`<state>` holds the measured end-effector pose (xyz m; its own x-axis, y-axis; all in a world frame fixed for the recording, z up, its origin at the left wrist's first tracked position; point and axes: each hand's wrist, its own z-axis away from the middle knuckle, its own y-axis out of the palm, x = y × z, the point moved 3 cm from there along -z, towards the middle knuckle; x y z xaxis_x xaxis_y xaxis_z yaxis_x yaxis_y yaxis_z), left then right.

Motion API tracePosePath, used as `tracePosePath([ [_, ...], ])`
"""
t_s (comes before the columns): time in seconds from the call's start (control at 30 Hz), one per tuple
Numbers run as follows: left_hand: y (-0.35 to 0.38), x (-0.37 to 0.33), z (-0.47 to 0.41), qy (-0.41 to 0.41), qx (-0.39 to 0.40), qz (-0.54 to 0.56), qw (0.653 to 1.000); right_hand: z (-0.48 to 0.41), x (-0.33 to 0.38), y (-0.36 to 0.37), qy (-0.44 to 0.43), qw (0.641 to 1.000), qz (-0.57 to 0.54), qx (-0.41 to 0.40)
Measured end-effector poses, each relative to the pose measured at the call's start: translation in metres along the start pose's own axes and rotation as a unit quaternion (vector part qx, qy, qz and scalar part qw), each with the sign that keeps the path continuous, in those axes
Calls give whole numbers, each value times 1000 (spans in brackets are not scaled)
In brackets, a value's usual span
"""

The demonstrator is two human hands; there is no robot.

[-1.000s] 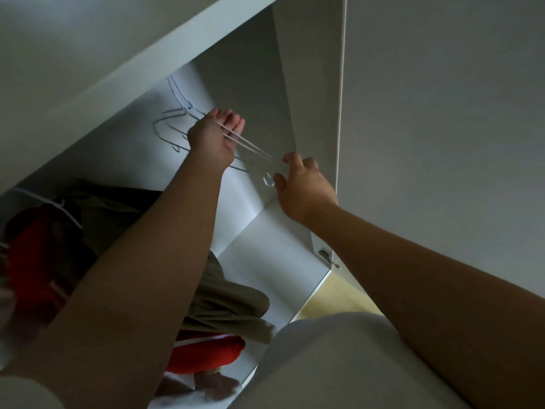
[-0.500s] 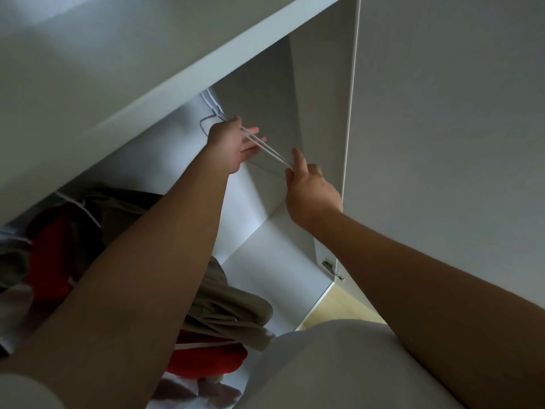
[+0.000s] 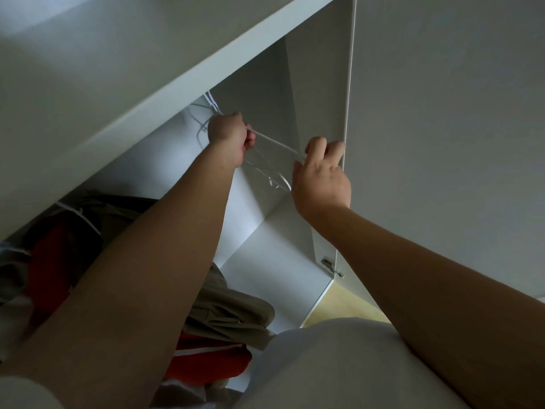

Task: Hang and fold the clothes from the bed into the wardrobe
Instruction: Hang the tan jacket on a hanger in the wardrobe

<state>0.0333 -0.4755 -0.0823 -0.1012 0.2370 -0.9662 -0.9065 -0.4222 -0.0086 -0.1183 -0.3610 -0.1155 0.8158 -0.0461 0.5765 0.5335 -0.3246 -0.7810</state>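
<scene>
So left hand (image 3: 228, 137) is now fisted tight round the bunch of white hangers (image 3: 274, 146) near their hooks, mid frame, up under the wardrobe (image 3: 318, 93) top. A sec ago its fingers were loose. Right hand (image 3: 321, 178) went from reaching to pinching one hanger's tip w/ thumb + fingers. Prob peeling one off for the next garment. Khaki + red clothes (image 3: 233, 314) are already inside, lower left.

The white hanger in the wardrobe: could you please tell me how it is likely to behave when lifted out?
The hanger looks thin and wiry, so probably light and slightly springy. Its bar runs straight between the left hand and right hand, suggesting fair stiffness. It may snag the other hangers bunched beside it.
</scene>
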Motion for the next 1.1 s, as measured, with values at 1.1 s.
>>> tracePosePath([
  [1.1, -43, 106, 185, -13, 140, -2, 990, 172, -97, -38, 318, 931, -147, -101],
])
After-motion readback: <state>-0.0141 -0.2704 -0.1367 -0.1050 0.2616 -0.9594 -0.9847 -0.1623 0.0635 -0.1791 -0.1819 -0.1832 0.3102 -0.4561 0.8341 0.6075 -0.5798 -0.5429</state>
